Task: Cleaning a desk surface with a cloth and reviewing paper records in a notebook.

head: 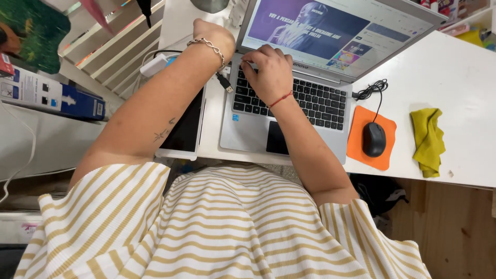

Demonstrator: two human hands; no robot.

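Observation:
An open silver laptop (248, 132) sits on the white desk (444, 77), its screen (330, 31) showing a purple page. My right hand (268, 72), with a red thread at the wrist, rests curled on the upper left keys of the keyboard (320, 103) and holds nothing. My left hand (213, 32), wearing a chain bracelet, is at the laptop's left rear corner beside the screen edge; its fingers are hidden. A black cable plug (225, 82) hangs loose just below that wrist.
A dark tablet (186, 129) lies left of the laptop under my left forearm. A black mouse (373, 138) sits on an orange pad (357, 129), with a yellow-green cloth (429, 139) to the right. A white charger (152, 64) and a blue-white box (51, 95) are at left.

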